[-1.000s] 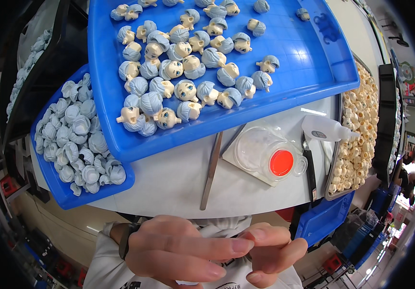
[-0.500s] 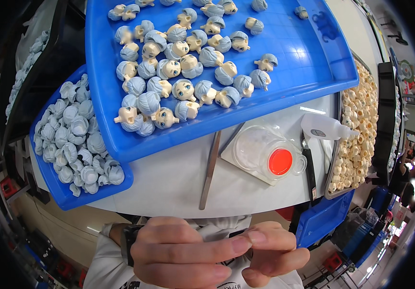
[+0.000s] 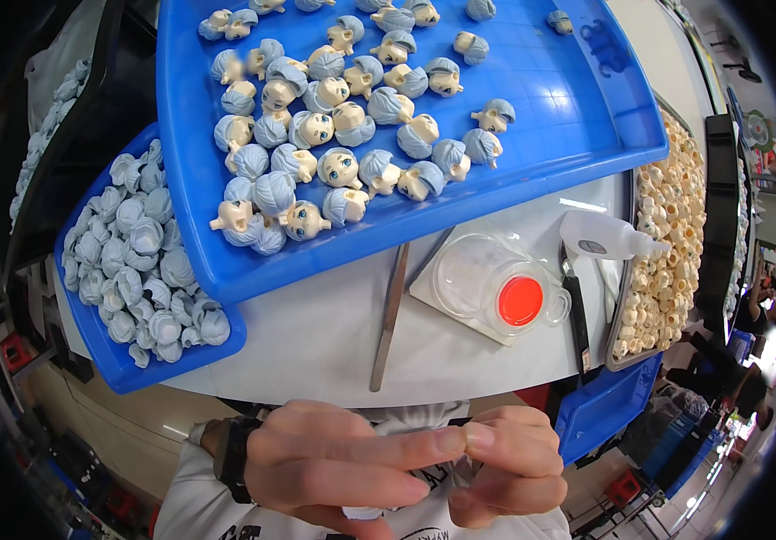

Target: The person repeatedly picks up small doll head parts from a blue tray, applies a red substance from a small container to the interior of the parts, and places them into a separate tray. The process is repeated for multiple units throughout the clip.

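Observation:
In front of my body, below the table edge, my left hand (image 3: 329,463) has its fingers curled and its index fingertip pressed to that of my right hand (image 3: 514,463). A small part of a pale piece (image 3: 363,513) shows under the left fingers; its kind is hidden. The right fingers are bent in a closed pinch, and whatever may be between them does not show. Nearest on the table lie metal tweezers (image 3: 390,319) and a clear round container with a red disc (image 3: 520,301) on a white square.
A large blue tray (image 3: 532,184) holds several doll heads with light blue hair. At left, a blue bin (image 3: 127,378) is heaped with blue hair pieces. On the right are a white squeeze bottle (image 3: 599,236), a black-handled knife (image 3: 577,324) and a tray of beige head parts (image 3: 658,270).
My hands have shifted slightly, the right one a little left. The pale piece now shows under my left fingers. A person at far right has moved.

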Demonstrator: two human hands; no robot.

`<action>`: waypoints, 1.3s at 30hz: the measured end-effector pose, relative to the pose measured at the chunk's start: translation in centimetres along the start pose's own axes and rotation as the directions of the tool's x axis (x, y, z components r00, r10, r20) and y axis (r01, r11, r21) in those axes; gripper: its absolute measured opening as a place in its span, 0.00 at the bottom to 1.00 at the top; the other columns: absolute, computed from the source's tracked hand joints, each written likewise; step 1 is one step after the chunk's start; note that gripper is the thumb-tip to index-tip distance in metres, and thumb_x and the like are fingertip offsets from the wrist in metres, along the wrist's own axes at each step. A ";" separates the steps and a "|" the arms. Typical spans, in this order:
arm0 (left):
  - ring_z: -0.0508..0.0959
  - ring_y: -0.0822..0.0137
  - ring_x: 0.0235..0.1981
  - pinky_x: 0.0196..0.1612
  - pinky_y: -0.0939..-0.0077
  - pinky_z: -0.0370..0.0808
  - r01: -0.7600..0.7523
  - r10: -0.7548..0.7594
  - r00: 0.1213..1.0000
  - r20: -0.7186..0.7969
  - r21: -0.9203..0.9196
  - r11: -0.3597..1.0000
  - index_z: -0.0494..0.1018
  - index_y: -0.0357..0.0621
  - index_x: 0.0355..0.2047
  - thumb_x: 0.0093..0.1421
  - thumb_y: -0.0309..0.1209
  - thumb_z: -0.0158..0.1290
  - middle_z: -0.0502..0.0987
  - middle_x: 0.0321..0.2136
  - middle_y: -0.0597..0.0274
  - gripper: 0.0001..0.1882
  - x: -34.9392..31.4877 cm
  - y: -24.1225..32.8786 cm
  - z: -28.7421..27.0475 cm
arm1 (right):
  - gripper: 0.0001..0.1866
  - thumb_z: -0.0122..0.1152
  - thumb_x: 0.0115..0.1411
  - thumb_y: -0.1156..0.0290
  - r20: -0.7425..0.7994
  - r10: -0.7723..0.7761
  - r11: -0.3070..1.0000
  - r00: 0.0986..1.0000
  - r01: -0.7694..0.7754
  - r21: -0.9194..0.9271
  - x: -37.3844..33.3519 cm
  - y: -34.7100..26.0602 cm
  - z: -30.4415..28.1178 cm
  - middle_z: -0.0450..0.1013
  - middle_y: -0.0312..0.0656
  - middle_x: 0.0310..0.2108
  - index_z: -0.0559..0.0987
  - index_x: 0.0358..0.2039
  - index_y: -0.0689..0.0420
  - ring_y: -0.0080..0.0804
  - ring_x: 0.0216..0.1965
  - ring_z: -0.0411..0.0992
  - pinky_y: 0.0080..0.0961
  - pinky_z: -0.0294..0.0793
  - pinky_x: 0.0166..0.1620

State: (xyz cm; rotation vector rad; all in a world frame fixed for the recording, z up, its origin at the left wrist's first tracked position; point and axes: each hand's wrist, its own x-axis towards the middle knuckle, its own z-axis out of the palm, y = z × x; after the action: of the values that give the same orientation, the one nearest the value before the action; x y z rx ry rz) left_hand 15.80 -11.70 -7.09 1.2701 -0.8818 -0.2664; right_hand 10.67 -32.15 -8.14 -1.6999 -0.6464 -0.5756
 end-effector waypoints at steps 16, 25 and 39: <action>0.76 0.59 0.33 0.35 0.73 0.70 0.407 -0.533 0.829 0.167 -0.834 0.372 0.65 0.39 0.42 0.60 0.39 0.49 0.48 0.56 0.25 0.16 0.5 0.9 -1.0 | 0.08 0.54 0.39 0.74 0.266 -0.063 0.951 0.962 0.139 -0.277 1.6 0.1 -1.7 0.73 0.54 0.31 0.66 0.21 0.59 0.24 0.11 0.64 0.15 0.52 0.13; 0.75 0.59 0.34 0.44 0.66 0.68 0.498 -0.247 0.858 0.451 -0.848 0.180 0.64 0.42 0.44 0.60 0.35 0.48 0.44 0.56 0.22 0.14 1.3 -0.1 -2.7 | 0.17 0.51 0.54 0.69 -0.050 0.395 0.881 0.917 -0.363 0.303 -0.6 -1.3 -1.5 0.68 0.52 0.30 0.64 0.42 0.66 0.29 0.20 0.69 0.20 0.67 0.22; 0.72 0.69 0.26 0.35 0.76 0.70 0.402 -0.284 0.901 0.329 -0.878 0.258 0.60 0.38 0.45 0.61 0.38 0.46 0.48 0.54 0.20 0.18 0.2 -0.4 -1.4 | 0.17 0.48 0.57 0.69 0.074 0.619 0.646 0.782 -0.560 0.518 0.7 -1.7 0.1 0.68 0.53 0.31 0.70 0.38 0.73 0.29 0.22 0.70 0.20 0.72 0.24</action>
State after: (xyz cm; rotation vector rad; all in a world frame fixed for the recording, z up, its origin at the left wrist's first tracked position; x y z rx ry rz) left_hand 17.04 -10.95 -7.41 0.2745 -0.3353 -1.0656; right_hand 9.98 -31.67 -6.51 -1.2396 -0.1016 -0.0020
